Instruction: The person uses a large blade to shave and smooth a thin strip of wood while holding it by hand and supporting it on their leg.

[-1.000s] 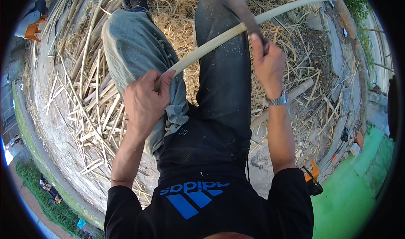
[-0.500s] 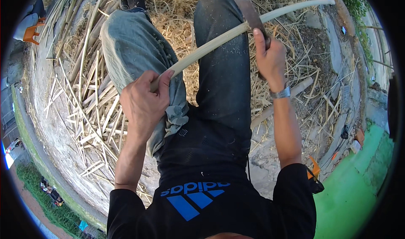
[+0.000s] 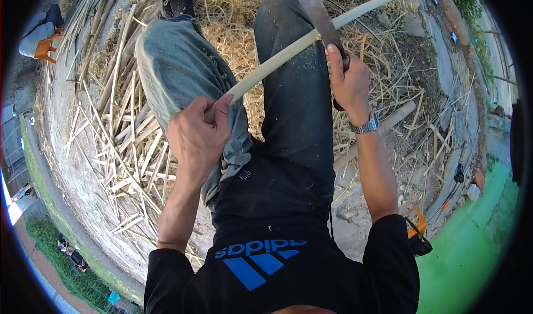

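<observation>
My left hand (image 3: pixel 199 130) is closed around the near end of a long pale bamboo strip (image 3: pixel 277 59). The strip slants across both my thighs toward the far right, where its free end bends. My right hand (image 3: pixel 351 84), with a metal watch (image 3: pixel 365 126) on its wrist, grips a broad-bladed knife (image 3: pixel 317 13). Its dark blade points away from me and crosses the strip over my right thigh, touching or nearly touching it. The thumb lies along the back end of the blade. Most of the handle is hidden in my fist.
Split bamboo pieces (image 3: pixel 133 142) lie heaped on the ground at left. Curled shavings (image 3: pixel 225 23) cover the ground between and beyond my legs. A thick pole (image 3: pixel 397 117) lies right of my right thigh. An orange chair (image 3: pixel 45 47) stands far left, with a person on it.
The strip has shifted slightly toward the left and its far end sits higher in view. My right hand and the knife have moved a little left. Both grips stay the same.
</observation>
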`<state>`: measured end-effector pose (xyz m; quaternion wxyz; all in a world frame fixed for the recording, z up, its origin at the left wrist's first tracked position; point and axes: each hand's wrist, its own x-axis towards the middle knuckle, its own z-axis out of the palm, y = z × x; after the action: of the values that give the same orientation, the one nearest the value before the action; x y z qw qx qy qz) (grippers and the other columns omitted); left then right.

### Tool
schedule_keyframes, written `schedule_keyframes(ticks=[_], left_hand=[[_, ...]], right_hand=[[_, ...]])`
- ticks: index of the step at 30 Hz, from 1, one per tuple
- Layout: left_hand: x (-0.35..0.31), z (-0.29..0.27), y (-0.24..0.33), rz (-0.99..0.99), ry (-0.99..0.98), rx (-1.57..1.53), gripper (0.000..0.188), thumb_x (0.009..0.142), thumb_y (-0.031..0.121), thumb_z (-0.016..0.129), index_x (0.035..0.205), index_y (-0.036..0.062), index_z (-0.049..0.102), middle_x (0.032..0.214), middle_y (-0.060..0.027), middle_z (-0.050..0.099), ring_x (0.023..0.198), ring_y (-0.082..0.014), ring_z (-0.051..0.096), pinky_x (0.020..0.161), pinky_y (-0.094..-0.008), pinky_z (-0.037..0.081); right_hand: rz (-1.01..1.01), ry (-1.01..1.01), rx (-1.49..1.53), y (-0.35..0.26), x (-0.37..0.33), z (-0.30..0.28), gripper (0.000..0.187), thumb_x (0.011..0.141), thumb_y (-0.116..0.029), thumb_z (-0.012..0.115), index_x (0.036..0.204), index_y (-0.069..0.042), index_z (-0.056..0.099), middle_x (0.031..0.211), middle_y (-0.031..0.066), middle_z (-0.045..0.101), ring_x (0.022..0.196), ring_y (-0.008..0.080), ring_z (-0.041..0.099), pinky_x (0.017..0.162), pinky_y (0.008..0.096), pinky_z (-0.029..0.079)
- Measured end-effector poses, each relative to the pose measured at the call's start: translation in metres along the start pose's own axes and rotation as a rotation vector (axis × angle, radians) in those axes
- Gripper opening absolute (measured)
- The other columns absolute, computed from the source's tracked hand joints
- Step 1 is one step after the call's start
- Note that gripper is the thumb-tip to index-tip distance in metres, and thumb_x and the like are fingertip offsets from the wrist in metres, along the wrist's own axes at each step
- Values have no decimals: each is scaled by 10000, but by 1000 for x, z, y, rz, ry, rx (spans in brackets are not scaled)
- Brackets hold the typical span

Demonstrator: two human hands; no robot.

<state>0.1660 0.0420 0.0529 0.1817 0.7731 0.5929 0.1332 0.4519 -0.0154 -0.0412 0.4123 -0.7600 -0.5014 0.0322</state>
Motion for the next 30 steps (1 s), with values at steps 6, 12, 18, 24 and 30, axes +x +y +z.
schedule_keyframes(ticks=[6, 12, 18, 24, 30], left_hand=[[-2, 6, 2, 75, 74, -28, 387, 955, 336, 751, 751, 14, 684, 527, -119, 584, 431, -253, 545, 480, -377, 399], [-1, 10, -1, 51, 5, -17, 382, 965, 336, 735, 756, 18, 704, 535, -124, 595, 440, -265, 561, 486, -387, 407], [2, 10, 0, 41, 5, -43, 400, 970, 358, 727, 776, 8, 714, 549, -137, 602, 453, -274, 568, 493, -396, 412], [7, 5, -1, 10, -38, -44, 419, 969, 386, 720, 779, 13, 717, 559, -140, 613, 472, -272, 585, 510, -402, 431], [4, -1, -9, -13, -13, -61, 416, 964, 360, 723, 756, 0, 698, 566, -143, 626, 473, -279, 606, 515, -394, 444]], right_hand=[[316, -23, -46, 11, 23, 1, 622, 1034, -515, 578, 718, 14, 664, 516, 104, 569, 468, 261, 575, 488, 405, 415], [325, -23, -3, 12, 28, -3, 613, 1033, -510, 577, 704, 1, 654, 502, 88, 551, 462, 242, 563, 478, 402, 403], [194, -99, -48, 15, 30, -8, 615, 1033, -513, 574, 668, -20, 612, 533, 102, 581, 481, 249, 586, 491, 392, 427], [241, -116, 38, 17, 42, -18, 673, 1037, -547, 550, 607, -29, 587, 491, 89, 521, 465, 240, 547, 493, 400, 398], [130, -165, 96, 32, 14, -7, 707, 1038, -552, 542, 596, -3, 591, 455, 75, 490, 409, 206, 496, 453, 390, 350]])
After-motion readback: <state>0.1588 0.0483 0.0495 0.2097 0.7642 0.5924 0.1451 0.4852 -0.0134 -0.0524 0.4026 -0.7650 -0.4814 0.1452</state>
